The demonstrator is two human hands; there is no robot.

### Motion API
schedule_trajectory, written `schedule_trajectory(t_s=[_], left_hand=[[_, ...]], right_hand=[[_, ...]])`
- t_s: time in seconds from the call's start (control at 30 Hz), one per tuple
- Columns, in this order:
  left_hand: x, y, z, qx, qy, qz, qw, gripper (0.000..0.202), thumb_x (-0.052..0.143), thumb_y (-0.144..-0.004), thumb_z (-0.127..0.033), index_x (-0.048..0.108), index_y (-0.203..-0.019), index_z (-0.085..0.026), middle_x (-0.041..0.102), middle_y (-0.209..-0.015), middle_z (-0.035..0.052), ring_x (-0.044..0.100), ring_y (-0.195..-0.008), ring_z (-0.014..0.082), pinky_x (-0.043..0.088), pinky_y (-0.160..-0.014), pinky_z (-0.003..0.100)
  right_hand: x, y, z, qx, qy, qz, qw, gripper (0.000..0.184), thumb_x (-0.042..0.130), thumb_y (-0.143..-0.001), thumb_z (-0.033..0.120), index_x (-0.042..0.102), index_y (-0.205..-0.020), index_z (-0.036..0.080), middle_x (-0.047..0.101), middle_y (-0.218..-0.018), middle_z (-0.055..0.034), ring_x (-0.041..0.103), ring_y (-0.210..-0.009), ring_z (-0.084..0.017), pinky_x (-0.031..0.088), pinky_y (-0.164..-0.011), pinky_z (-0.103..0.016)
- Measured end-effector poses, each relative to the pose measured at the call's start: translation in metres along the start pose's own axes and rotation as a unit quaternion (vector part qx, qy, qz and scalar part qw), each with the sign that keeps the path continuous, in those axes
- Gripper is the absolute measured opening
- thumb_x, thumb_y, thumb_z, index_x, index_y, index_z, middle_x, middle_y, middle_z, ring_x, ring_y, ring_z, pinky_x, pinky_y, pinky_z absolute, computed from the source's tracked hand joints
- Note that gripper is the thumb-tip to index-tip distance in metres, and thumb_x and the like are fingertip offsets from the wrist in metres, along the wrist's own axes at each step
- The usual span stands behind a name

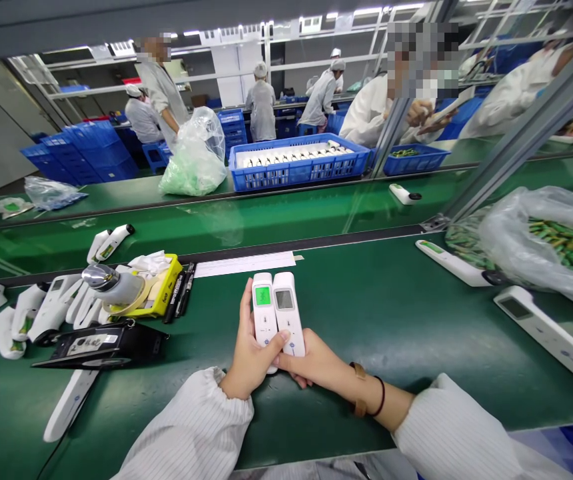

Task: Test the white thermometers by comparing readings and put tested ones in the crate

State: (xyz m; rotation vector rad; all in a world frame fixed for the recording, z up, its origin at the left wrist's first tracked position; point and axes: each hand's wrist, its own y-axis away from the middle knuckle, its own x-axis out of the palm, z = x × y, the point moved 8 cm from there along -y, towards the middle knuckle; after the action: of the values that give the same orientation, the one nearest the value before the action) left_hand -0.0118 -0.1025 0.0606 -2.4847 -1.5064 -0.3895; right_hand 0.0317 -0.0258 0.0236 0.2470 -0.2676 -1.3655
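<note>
In my left hand point(247, 353) is a white infrared thermometer point(263, 313) with its screen lit green. My right hand point(314, 360) grips a second white thermometer point(286, 310), whose screen is grey. Both are held upright side by side, touching, above the green bench point(366, 320). My thumbs lie across their lower fronts; the fingers behind them are mostly hidden. Right of my hands lie another thermometer point(546, 333) with a grey screen and one on its side point(456, 263) showing a green patch.
At left are several thermometers point(54, 310), a pump bottle point(116, 285), a yellow tray point(169, 287), markers point(180, 293) and a black device point(111, 343). A plastic bag point(511, 220) of green parts sits right. Behind the conveyor point(286, 220) stands a blue crate point(296, 175); co-workers sit and stand beyond.
</note>
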Motion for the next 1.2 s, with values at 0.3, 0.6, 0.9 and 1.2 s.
schedule_trajectory(t_s=[0.3,0.6,0.9,1.2], left_hand=[[0.005,0.001,0.0,-0.056,0.077,0.062,0.993,0.087,0.061,-0.085,-0.034,0.001,-0.147,-0.04,0.047,-0.139,0.0071,0.06,-0.107,0.0246,0.053,-0.088,0.038],[0.006,0.0,-0.002,-0.024,0.04,0.081,0.996,0.069,0.049,-0.092,-0.032,0.008,-0.147,-0.042,0.019,-0.156,-0.0043,0.026,-0.14,0.0229,0.031,-0.112,0.037],[-0.001,0.001,0.002,-0.021,0.033,0.052,0.998,0.072,0.051,-0.091,-0.035,0.007,-0.148,-0.039,0.026,-0.154,-0.0005,0.036,-0.135,0.0252,0.037,-0.108,0.037],[0.0,0.001,0.004,-0.045,0.037,0.063,0.996,0.07,0.048,-0.092,-0.036,0.004,-0.146,-0.044,0.037,-0.148,0.0012,0.058,-0.106,0.0194,0.05,-0.088,0.031]], right_hand=[[-0.005,0.001,0.005,-0.036,-0.034,-0.013,0.999,0.041,0.071,-0.073,0.048,0.061,-0.086,0.011,0.054,-0.054,0.0033,0.044,-0.041,-0.006,0.035,-0.039,-0.018],[-0.006,0.002,0.013,-0.107,-0.095,0.0,0.99,0.051,0.074,-0.072,0.047,0.06,-0.109,0.015,0.064,-0.087,-0.0034,0.054,-0.069,-0.01,0.044,-0.059,-0.022],[-0.005,-0.001,0.009,-0.068,-0.066,0.017,0.995,0.052,0.07,-0.073,0.055,0.062,-0.095,0.008,0.062,-0.071,-0.0045,0.05,-0.05,-0.007,0.041,-0.047,-0.021],[-0.009,-0.004,-0.001,-0.042,-0.048,-0.002,0.998,0.053,0.071,-0.069,0.059,0.063,-0.087,0.009,0.057,-0.06,0.0004,0.05,-0.047,-0.007,0.043,-0.046,-0.022]])
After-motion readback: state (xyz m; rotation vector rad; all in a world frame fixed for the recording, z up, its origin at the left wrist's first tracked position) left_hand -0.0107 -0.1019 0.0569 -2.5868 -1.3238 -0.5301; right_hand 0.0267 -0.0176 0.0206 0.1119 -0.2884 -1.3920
